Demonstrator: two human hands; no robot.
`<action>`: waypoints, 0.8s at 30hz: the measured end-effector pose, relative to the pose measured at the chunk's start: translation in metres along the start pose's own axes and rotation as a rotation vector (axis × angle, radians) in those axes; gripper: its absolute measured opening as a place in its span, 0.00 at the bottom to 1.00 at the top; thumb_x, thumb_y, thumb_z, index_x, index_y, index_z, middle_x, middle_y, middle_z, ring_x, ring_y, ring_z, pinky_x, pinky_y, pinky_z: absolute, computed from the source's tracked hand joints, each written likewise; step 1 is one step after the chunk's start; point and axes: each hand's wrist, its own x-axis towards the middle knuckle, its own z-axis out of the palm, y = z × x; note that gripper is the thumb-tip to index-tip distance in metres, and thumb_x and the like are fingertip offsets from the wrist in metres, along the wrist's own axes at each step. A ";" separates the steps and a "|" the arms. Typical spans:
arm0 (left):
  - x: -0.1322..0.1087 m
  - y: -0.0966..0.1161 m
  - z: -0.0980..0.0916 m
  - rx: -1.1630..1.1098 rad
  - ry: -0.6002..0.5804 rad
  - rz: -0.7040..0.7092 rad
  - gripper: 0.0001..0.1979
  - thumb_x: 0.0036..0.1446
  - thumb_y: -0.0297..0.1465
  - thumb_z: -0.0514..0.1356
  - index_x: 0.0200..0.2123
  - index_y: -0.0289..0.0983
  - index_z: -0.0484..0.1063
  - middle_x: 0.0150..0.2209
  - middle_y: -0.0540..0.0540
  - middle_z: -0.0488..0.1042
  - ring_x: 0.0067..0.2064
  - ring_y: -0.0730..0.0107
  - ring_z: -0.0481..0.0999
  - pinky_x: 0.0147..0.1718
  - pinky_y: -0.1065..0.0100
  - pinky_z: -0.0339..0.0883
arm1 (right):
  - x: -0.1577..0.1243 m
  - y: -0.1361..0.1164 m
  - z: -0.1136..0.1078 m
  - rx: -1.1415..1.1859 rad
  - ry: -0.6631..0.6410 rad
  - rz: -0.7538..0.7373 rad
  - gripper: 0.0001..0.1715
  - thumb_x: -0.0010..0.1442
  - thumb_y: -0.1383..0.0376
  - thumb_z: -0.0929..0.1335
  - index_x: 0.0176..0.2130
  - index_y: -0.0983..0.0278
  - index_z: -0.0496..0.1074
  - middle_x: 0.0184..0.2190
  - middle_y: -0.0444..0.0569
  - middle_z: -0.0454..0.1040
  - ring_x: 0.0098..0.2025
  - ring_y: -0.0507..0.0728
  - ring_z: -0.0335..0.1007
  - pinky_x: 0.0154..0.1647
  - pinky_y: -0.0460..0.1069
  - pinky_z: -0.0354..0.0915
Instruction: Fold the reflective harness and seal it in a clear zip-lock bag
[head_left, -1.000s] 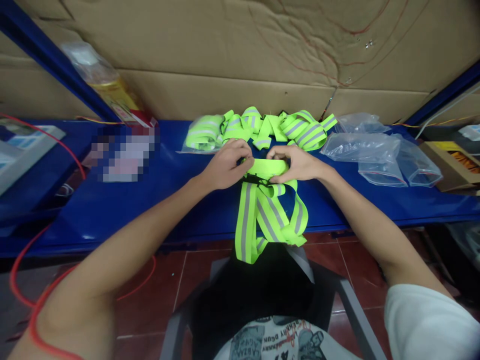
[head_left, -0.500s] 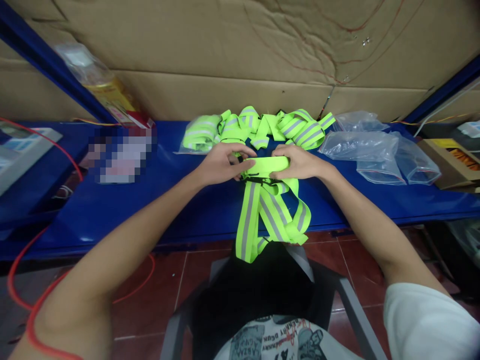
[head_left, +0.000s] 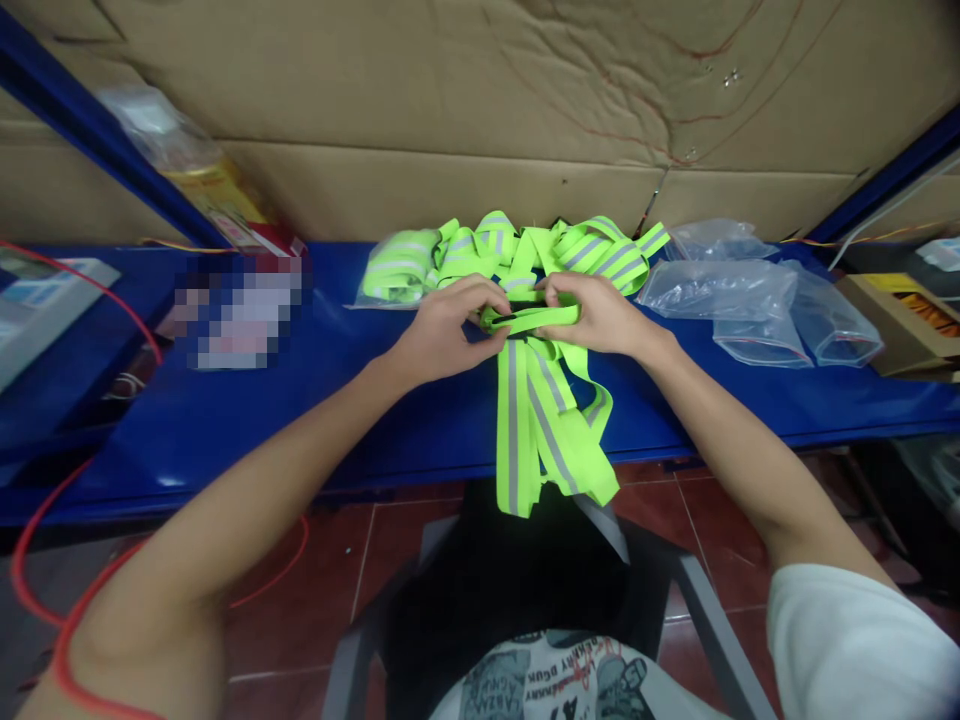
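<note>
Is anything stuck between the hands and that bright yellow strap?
No. The left hand and right hand both already pinch the reflective strap directly, with nothing visible between fingers and fabric.

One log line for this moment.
left hand: grips neon-yellow reflective strap vest | right hand: grips same | vest hangs off blue table edge

A small packing workshop: I sit at a blue metal shelf (head_left: 225,420) used as my bench, its back lined with flattened cardboard (head_left: 450,120). Just beyond my hands lies a heap of neon-yellow reflective straps (head_left: 517,250), some already bagged. To the right of my grip sits a pile of clear zip bags (head_left: 750,300), and further right an open carton (head_left: 900,330). Below my arms are red floor tiles (head_left: 315,590), with a red cable (head_left: 45,560) trailing at left.
</note>
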 end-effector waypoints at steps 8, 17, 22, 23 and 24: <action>0.000 -0.006 -0.006 0.174 -0.063 0.164 0.04 0.64 0.30 0.67 0.41 0.39 0.76 0.47 0.42 0.82 0.48 0.59 0.83 0.45 0.59 0.78 | -0.001 0.000 -0.009 -0.041 -0.022 -0.051 0.24 0.67 0.44 0.75 0.33 0.61 0.75 0.32 0.46 0.77 0.36 0.58 0.73 0.41 0.51 0.61; -0.001 -0.008 -0.006 0.020 -0.080 0.073 0.07 0.60 0.31 0.72 0.40 0.39 0.78 0.48 0.44 0.77 0.41 0.67 0.80 0.39 0.64 0.79 | -0.002 0.003 -0.002 -0.104 -0.028 -0.061 0.28 0.62 0.44 0.78 0.29 0.61 0.68 0.37 0.49 0.76 0.37 0.58 0.71 0.40 0.52 0.60; -0.002 -0.010 -0.004 0.013 -0.081 -0.017 0.11 0.58 0.32 0.74 0.41 0.39 0.78 0.49 0.43 0.75 0.44 0.65 0.79 0.39 0.64 0.81 | -0.002 0.003 0.003 -0.212 -0.096 -0.028 0.25 0.65 0.47 0.75 0.34 0.59 0.63 0.37 0.47 0.69 0.36 0.57 0.64 0.38 0.52 0.56; -0.001 -0.011 -0.005 0.012 -0.084 -0.023 0.11 0.58 0.32 0.74 0.41 0.39 0.78 0.48 0.44 0.76 0.45 0.65 0.79 0.39 0.64 0.81 | -0.003 0.003 0.003 -0.214 -0.109 -0.027 0.24 0.67 0.47 0.74 0.36 0.59 0.64 0.37 0.47 0.69 0.37 0.57 0.64 0.39 0.52 0.57; -0.001 -0.012 -0.005 0.009 -0.082 -0.032 0.10 0.59 0.33 0.74 0.40 0.39 0.77 0.48 0.44 0.77 0.45 0.65 0.80 0.38 0.65 0.81 | -0.004 0.002 0.004 -0.202 -0.121 -0.025 0.22 0.68 0.47 0.73 0.39 0.59 0.65 0.39 0.48 0.70 0.38 0.58 0.65 0.40 0.53 0.58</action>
